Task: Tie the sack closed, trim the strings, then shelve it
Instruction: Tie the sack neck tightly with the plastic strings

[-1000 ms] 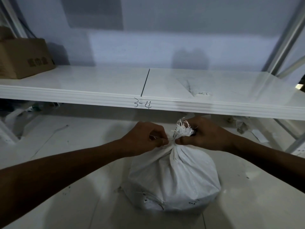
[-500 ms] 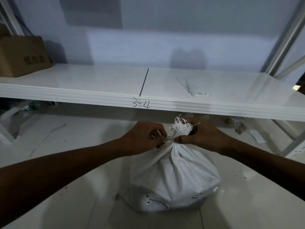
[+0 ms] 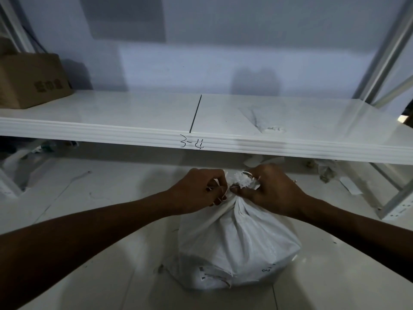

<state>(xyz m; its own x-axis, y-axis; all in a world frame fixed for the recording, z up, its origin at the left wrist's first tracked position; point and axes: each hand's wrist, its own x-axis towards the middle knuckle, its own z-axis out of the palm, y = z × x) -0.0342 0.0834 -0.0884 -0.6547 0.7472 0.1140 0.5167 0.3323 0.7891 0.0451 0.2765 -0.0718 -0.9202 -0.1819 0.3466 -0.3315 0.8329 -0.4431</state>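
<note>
Head cam: white sack on the floor, both hands pinched at its gathered neck.

Sack sits low in the middle, bunched tight up top with a frayed tuft poking out. Left hand is curled closed on the neck and a strip of string from the left side, right hand is closed on it from the right, fingertips almost meeting. Just above is the white shelf with "3-4" scrawled on its edge. Cardboard box sits on the shelf, far left.
</note>
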